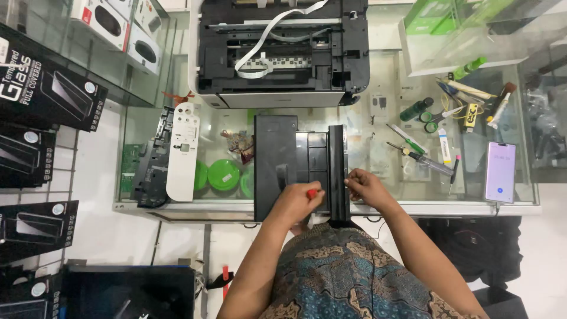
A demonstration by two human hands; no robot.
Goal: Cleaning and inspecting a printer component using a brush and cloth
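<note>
Your left hand (297, 202) is curled tight around a red-handled screwdriver (312, 192); only the red tip of the handle shows past your knuckles, and it sits over the near edge of the black printer part (276, 156). Your right hand (365, 186) is pinched shut at the fingertips, right against the part's tall black ridge (338, 171); can't tell whether the fingers have anything small between them. The printer part lies flat on the glass counter (378, 208), at its near edge straight ahead of you, with a smooth slab on the left and ribbed tray sections in the middle.

Behind it, touching distance apart, stands an opened printer (282, 50) with a white ribbon cable (266, 44) looped across its insides. Left of the part: a white panel (182, 150) leaning over a black frame piece (150, 168), and green round lids (223, 175) seen under the glass. Right of your right hand: loose screwdrivers (416, 155), green-handled scissors (436, 120), a small dark green bottle (416, 109), brushes (501, 103), and a phone (500, 172) with a lit screen near the counter's right end.
</note>
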